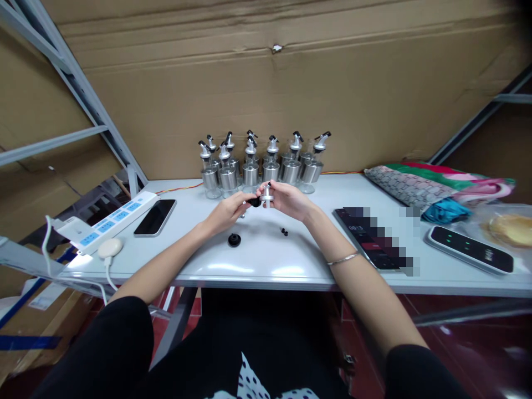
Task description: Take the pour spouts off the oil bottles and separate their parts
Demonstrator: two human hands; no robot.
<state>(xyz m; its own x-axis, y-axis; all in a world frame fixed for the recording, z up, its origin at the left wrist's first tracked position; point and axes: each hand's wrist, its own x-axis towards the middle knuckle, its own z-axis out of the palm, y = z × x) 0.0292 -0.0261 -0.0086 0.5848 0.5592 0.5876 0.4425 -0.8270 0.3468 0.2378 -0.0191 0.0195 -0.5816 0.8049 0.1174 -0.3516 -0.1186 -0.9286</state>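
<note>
My left hand pinches a small round black stopper between thumb and fingers. Close beside it, my right hand grips a silver pour spout with a dark tip. The two parts meet or nearly meet over the table; I cannot tell whether they are joined. Below my left hand a black ribbed disc lies on the tabletop. A few tiny black pieces rest under my right hand. Behind my hands stand several glass and steel oil bottles, topped with silver spouts and black flip caps.
On the left lie a power strip, a dark phone and a white round charger. To the right are a larger phone with a timer, a black-topped device and a patterned bag. Cardboard rises behind the table.
</note>
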